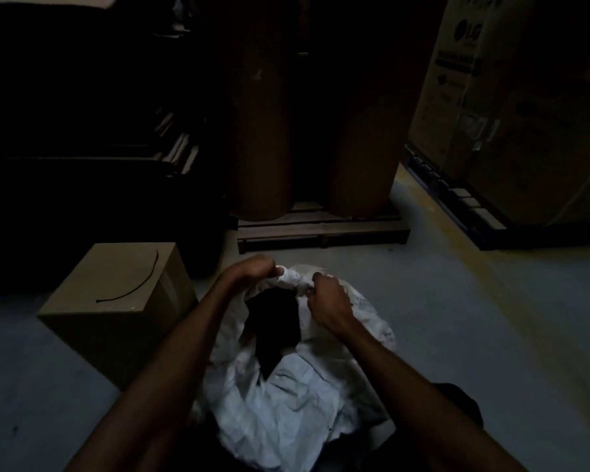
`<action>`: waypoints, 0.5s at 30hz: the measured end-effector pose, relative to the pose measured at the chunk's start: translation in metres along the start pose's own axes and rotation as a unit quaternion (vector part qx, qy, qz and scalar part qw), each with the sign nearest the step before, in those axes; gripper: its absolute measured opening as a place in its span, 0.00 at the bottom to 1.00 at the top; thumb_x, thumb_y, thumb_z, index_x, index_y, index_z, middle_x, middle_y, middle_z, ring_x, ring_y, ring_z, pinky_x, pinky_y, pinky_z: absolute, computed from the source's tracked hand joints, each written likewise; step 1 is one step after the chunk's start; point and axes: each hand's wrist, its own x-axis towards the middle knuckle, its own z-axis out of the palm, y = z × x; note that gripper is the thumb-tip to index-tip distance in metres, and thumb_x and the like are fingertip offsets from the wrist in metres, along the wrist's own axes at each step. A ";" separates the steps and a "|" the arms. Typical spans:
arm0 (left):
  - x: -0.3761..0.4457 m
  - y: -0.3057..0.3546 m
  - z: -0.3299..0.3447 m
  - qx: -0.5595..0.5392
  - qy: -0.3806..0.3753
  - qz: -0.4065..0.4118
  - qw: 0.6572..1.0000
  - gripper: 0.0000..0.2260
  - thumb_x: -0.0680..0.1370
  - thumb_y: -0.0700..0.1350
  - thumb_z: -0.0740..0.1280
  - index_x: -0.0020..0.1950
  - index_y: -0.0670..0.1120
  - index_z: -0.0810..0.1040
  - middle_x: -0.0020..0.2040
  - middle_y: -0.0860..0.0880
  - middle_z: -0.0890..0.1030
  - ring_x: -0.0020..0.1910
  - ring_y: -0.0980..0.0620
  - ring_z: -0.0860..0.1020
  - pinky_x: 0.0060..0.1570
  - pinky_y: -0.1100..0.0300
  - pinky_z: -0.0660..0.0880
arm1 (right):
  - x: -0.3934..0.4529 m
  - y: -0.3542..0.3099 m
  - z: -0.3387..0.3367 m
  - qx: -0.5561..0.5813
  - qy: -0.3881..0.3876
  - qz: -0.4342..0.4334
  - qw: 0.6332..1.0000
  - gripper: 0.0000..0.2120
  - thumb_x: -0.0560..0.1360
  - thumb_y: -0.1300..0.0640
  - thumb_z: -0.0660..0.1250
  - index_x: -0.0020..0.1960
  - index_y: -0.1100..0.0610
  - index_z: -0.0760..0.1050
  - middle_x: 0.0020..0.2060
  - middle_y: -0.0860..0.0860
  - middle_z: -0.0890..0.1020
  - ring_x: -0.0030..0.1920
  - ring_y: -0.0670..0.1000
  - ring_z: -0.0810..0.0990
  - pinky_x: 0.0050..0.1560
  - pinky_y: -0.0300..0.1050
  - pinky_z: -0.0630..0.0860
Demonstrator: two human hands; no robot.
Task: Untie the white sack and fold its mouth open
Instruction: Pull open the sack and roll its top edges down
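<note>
I see the white sack on the grey floor, its mouth gaping dark. My left hand is fisted on the far rim of that mouth; my right hand pinches bunched fabric at the rim just right of it. Just left of the sack stands a cardboard box with a thin black strap lying on top. Beyond the sack, two brown rolls stand on a wooden pallet. A large carton stands far right of the sack.
</note>
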 end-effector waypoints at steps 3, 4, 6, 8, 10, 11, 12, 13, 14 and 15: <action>0.001 -0.012 -0.002 0.040 0.034 -0.005 0.999 0.30 0.73 0.61 0.63 0.62 0.37 0.77 0.52 0.38 0.82 0.51 0.43 0.80 0.51 0.56 0.76 | 0.012 0.004 -0.014 0.096 0.000 -0.004 0.995 0.06 0.76 0.62 0.62 0.50 0.62 0.76 0.49 0.63 0.82 0.54 0.64 0.80 0.51 0.52 0.75; -0.001 -0.013 0.001 0.111 0.076 -0.008 0.991 0.33 0.73 0.59 0.64 0.71 0.39 0.69 0.63 0.36 0.78 0.61 0.39 0.78 0.59 0.50 0.74 | 0.017 0.003 -0.019 0.125 -0.001 -0.002 0.992 0.06 0.77 0.62 0.61 0.50 0.63 0.75 0.49 0.63 0.82 0.53 0.64 0.80 0.51 0.52 0.75; -0.004 -0.009 0.013 0.240 0.159 0.046 0.957 0.39 0.72 0.57 0.67 0.78 0.46 0.58 0.71 0.38 0.69 0.68 0.36 0.70 0.65 0.44 0.68 | 0.027 -0.009 -0.030 0.185 -0.027 0.048 0.981 0.06 0.77 0.62 0.60 0.51 0.62 0.74 0.52 0.63 0.81 0.57 0.63 0.79 0.56 0.51 0.74; -0.009 0.004 0.028 0.294 0.198 0.157 0.922 0.40 0.69 0.58 0.65 0.78 0.47 0.59 0.69 0.40 0.69 0.68 0.39 0.70 0.66 0.43 0.65 | 0.037 -0.019 -0.041 0.225 -0.072 0.135 0.962 0.06 0.79 0.59 0.59 0.51 0.59 0.75 0.59 0.61 0.80 0.62 0.61 0.77 0.62 0.50 0.72; -0.009 0.017 0.041 0.308 0.197 0.201 0.909 0.39 0.70 0.57 0.64 0.78 0.45 0.60 0.72 0.41 0.67 0.71 0.41 0.67 0.72 0.43 0.60 | 0.041 -0.017 -0.048 0.277 -0.105 0.142 0.945 0.11 0.81 0.57 0.57 0.57 0.58 0.76 0.64 0.61 0.78 0.65 0.60 0.76 0.65 0.50 0.72; -0.008 0.023 0.045 0.302 0.196 0.204 0.910 0.38 0.70 0.55 0.65 0.78 0.44 0.60 0.73 0.41 0.66 0.73 0.42 0.66 0.74 0.44 0.59 | 0.036 -0.014 -0.053 0.339 -0.116 0.132 0.924 0.12 0.81 0.55 0.56 0.59 0.56 0.75 0.63 0.58 0.78 0.63 0.57 0.77 0.64 0.49 0.73; -0.007 0.028 0.049 0.290 0.200 0.207 0.913 0.37 0.70 0.52 0.67 0.77 0.44 0.60 0.72 0.42 0.67 0.72 0.42 0.66 0.73 0.46 0.60 | 0.031 -0.010 -0.057 0.412 -0.134 0.136 0.891 0.10 0.81 0.53 0.56 0.55 0.52 0.75 0.58 0.54 0.80 0.58 0.51 0.80 0.59 0.45 0.76; -0.006 0.033 0.051 0.281 0.204 0.212 0.913 0.36 0.70 0.50 0.68 0.77 0.45 0.61 0.70 0.44 0.68 0.70 0.43 0.68 0.71 0.48 0.63 | 0.027 -0.004 -0.061 0.451 -0.157 0.149 0.866 0.08 0.79 0.52 0.57 0.50 0.49 0.75 0.51 0.49 0.80 0.49 0.46 0.81 0.51 0.41 0.78; -0.005 0.038 0.054 0.286 0.201 0.215 0.912 0.36 0.70 0.50 0.68 0.76 0.45 0.61 0.69 0.44 0.69 0.68 0.43 0.69 0.68 0.49 0.65 | 0.027 0.001 -0.064 0.469 -0.166 0.168 0.851 0.07 0.78 0.52 0.57 0.44 0.49 0.73 0.44 0.48 0.79 0.42 0.45 0.80 0.45 0.40 0.78; -0.003 0.042 0.057 0.299 0.192 0.213 0.910 0.35 0.71 0.50 0.68 0.76 0.45 0.61 0.68 0.44 0.70 0.67 0.43 0.70 0.66 0.50 0.66 | 0.028 0.006 -0.067 0.449 -0.171 0.185 0.857 0.08 0.76 0.52 0.57 0.40 0.50 0.71 0.40 0.50 0.76 0.38 0.49 0.77 0.42 0.42 0.75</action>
